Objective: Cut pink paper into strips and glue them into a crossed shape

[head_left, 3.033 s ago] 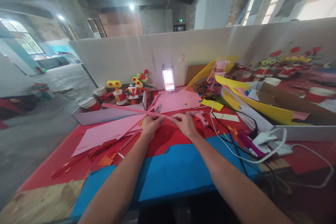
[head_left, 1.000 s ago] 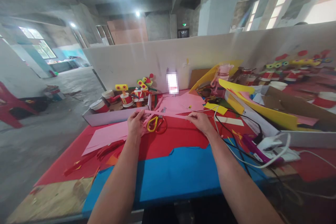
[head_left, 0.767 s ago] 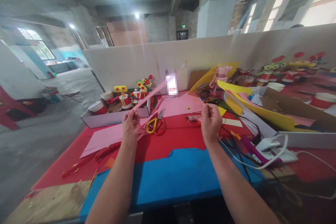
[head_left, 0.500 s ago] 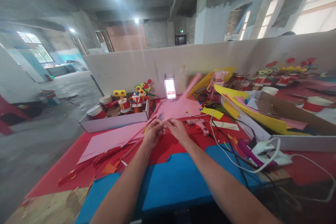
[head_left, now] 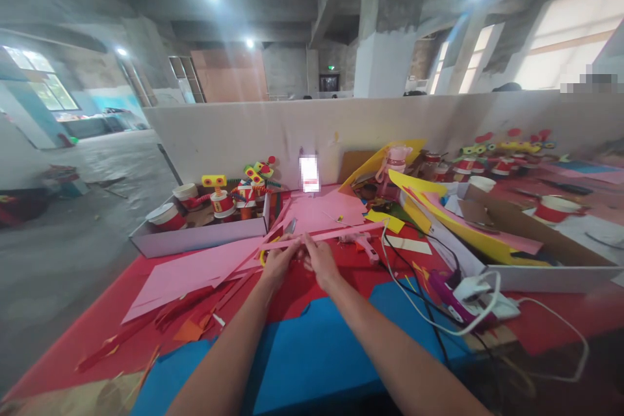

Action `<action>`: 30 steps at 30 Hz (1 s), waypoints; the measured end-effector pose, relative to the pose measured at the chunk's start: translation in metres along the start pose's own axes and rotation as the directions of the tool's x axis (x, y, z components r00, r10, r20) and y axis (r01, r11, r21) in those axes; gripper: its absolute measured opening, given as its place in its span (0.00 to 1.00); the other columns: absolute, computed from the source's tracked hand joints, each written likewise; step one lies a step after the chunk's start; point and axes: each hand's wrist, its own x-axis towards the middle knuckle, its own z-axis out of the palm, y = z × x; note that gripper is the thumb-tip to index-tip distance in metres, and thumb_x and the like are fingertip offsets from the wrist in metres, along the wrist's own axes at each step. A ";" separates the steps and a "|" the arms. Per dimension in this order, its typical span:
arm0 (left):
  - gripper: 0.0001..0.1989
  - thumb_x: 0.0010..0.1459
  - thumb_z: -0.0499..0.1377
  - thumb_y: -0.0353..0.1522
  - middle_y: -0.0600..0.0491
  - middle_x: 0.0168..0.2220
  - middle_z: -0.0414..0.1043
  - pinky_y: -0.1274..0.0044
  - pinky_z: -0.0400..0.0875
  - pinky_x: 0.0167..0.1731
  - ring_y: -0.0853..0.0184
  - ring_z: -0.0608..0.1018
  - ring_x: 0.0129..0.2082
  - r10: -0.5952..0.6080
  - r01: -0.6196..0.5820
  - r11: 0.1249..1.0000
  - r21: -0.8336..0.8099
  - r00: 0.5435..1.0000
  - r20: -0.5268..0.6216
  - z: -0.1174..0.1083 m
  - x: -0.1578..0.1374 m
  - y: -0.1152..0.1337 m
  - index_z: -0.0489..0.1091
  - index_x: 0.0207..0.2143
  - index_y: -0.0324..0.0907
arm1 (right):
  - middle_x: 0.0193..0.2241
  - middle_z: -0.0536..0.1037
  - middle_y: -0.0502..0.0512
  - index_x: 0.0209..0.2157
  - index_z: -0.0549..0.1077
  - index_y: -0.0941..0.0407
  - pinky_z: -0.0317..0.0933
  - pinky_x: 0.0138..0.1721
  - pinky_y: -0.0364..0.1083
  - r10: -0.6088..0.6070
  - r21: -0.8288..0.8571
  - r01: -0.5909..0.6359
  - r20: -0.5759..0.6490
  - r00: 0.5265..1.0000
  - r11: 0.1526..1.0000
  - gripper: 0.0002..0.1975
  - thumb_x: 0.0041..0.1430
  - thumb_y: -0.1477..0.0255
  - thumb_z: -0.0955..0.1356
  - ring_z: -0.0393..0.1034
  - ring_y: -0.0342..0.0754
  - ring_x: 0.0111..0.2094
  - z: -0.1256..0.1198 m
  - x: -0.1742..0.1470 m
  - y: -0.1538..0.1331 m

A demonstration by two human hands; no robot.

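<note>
Pink paper strip [head_left: 348, 232] runs sideways, longer end rightward; from here I see left hand [head_left: 279, 266] and right hand [head_left: 322, 262] together, fingers pinched closed on it, neither nearer.

Left forearm [head_left: 228, 348] and right forearm [head_left: 387, 341] bare, slanting from the near side, converging far-ward. Left hand [head_left: 277, 265] and right hand [head_left: 322, 265] angled inward, fingertips pinched, side by side (contact between them unclear). Right lower fingers curled beneath.
</note>
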 end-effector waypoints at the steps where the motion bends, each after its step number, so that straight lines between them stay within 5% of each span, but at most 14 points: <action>1: 0.17 0.52 0.65 0.43 0.57 0.19 0.66 0.82 0.62 0.20 0.75 0.67 0.18 0.011 -0.011 0.998 0.058 1.000 -0.009 0.000 -0.001 0.000 0.68 0.24 0.39 | 0.09 0.51 0.41 0.16 0.63 0.55 0.40 0.15 0.40 0.000 -0.026 0.000 -0.003 1.000 1.000 0.30 0.50 0.41 0.64 0.44 0.37 0.12 0.003 -0.002 0.003; 11: 0.26 0.56 0.60 0.45 0.55 0.14 0.61 0.79 0.58 0.19 0.73 0.63 0.17 0.169 -0.119 0.947 0.299 0.974 -0.150 -0.018 0.002 0.023 0.62 0.13 0.41 | 0.09 0.60 0.47 0.14 0.66 0.55 0.50 0.19 0.41 -0.304 -0.460 0.197 -0.169 0.938 0.865 0.34 0.56 0.41 0.59 0.58 0.42 0.15 -0.054 0.010 -0.011; 18: 0.24 0.53 0.63 0.45 0.57 0.12 0.59 0.81 0.53 0.14 0.76 0.61 0.14 0.146 -0.078 0.958 0.275 0.961 -0.236 -0.032 0.005 0.027 0.62 0.14 0.41 | 0.11 0.64 0.49 0.14 0.66 0.53 0.53 0.21 0.43 -0.415 -0.472 0.271 -0.233 0.879 0.839 0.32 0.55 0.42 0.61 0.62 0.44 0.17 -0.075 0.023 -0.025; 30: 0.22 0.54 0.62 0.44 0.56 0.14 0.64 0.81 0.57 0.15 0.74 0.65 0.14 0.137 -0.071 0.961 0.266 0.962 -0.238 -0.042 0.007 0.026 0.64 0.15 0.41 | 0.12 0.65 0.48 0.18 0.67 0.54 0.55 0.18 0.42 -0.409 -0.452 0.253 -0.288 0.866 0.855 0.29 0.51 0.42 0.65 0.62 0.43 0.16 -0.088 0.029 -0.037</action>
